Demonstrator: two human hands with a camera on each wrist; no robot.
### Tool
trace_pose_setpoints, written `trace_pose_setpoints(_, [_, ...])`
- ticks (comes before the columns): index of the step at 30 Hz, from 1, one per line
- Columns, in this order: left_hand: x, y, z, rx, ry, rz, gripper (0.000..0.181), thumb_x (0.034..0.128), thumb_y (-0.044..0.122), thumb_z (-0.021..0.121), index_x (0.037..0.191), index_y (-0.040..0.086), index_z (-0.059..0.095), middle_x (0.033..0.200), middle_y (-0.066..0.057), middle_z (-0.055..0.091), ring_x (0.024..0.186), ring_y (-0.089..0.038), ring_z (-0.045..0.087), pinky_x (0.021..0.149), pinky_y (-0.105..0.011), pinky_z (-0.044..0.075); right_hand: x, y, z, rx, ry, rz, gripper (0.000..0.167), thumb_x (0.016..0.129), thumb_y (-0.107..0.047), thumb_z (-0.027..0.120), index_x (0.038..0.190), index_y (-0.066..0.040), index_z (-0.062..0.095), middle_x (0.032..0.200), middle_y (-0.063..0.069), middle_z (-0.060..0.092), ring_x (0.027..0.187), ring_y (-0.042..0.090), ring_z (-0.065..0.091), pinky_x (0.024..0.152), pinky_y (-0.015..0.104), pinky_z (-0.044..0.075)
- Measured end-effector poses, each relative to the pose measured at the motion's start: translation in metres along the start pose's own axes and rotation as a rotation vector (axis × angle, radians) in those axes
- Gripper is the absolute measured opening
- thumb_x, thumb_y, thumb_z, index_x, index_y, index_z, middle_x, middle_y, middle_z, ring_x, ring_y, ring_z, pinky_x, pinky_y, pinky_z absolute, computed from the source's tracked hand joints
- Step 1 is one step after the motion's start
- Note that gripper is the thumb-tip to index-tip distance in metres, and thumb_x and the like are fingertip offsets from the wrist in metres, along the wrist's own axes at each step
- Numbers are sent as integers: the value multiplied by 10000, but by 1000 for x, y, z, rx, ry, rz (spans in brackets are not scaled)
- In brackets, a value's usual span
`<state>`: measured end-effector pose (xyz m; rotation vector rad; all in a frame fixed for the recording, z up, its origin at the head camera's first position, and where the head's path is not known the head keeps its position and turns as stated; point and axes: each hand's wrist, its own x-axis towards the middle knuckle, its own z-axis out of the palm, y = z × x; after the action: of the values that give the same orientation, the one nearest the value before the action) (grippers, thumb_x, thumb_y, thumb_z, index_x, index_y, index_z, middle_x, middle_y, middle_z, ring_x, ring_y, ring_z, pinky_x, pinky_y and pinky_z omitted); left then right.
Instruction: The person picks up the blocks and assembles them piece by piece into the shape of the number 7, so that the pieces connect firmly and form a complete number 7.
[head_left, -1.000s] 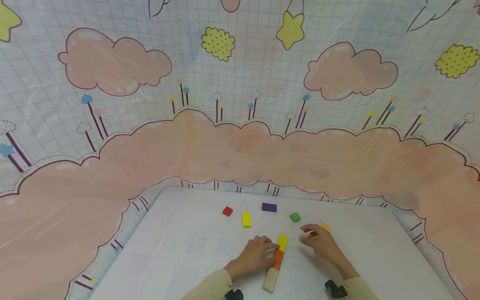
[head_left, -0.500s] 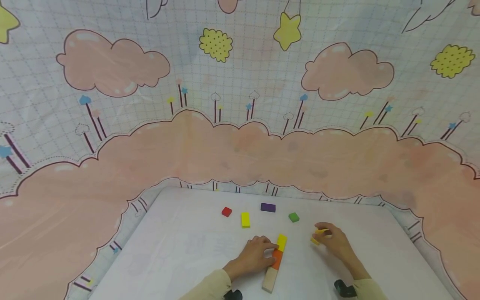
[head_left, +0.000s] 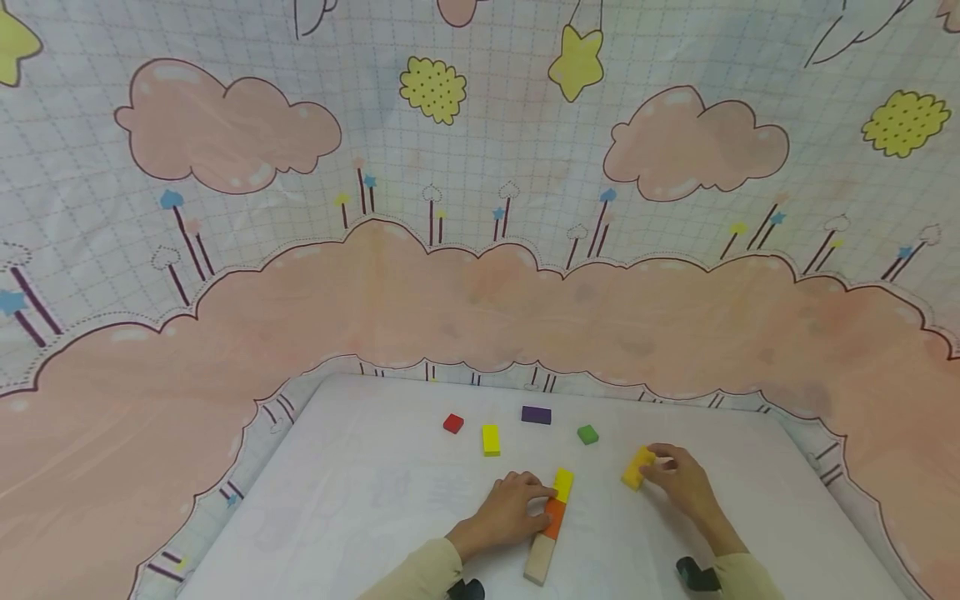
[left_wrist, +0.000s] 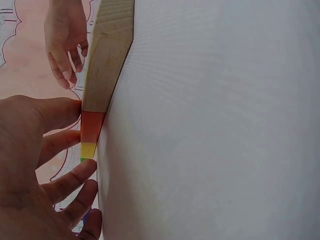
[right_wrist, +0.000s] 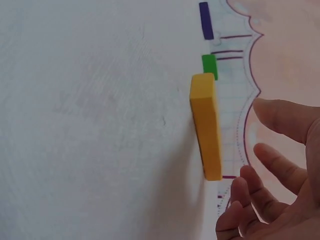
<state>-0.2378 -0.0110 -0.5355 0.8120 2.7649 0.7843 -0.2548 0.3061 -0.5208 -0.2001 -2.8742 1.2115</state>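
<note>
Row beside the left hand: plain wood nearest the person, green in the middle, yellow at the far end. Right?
Not quite: the middle block is orange, not green; the head view shows it. The near plain wood block and the far-end yellow block are right.

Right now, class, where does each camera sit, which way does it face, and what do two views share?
Head: worn on the head, facing forward and down at the table; left hand, right hand and sleeves show.
Left wrist: worn there, looking along a row of wooden block, orange block and yellow block; both hands show.
Right wrist: worn there, facing the amber block; only the right hand shows.
Shared: head and right wrist both show the purple block.
</note>
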Motion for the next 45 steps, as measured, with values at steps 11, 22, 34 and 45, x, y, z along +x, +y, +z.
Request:
trace_pose_setpoints(11, [0, -1, 2, 6, -1, 2, 363, 912, 361, 677, 1268, 295, 663, 1170, 66, 615, 1037, -110, 491, 842, -248, 412, 13, 8, 4, -53, -1, 60, 628, 886, -290, 708, 1374, 28, 474, 1373, 316, 467, 1180, 447, 490, 974, 570, 451])
trace_pose_setpoints(22, [0, 0, 1, 0, 2, 1, 363, 908, 350, 684, 1265, 290, 667, 1165, 62, 620, 1031, -114, 491, 840, -259, 410, 22, 12, 4, -102, -55, 91, 710, 899, -338, 691, 1403, 82, 419, 1393, 351, 441, 1218, 491, 474, 1026, 586, 426])
trace_pose_setpoints(34, [0, 0, 0, 2, 3, 6, 360, 909, 355, 683, 1263, 291, 668, 1158, 63, 619, 1022, -115, 491, 832, -253, 411, 26, 11, 4, -60, -89, 168, 699, 903, -336, 678, 1387, 96, 419, 1417, 351, 394, 1275, 501, 408, 1090, 621, 341])
trace_pose_setpoints(45, [2, -2, 2, 1, -1, 1, 355, 910, 359, 677, 1259, 295, 670, 1151, 69, 618, 1027, -110, 491, 840, -256, 415, 21, 14, 4, 8, -34, 79, 677, 871, -313, 725, 1344, 64, 420, 1251, 310, 568, 1060, 382, 583, 868, 459, 510])
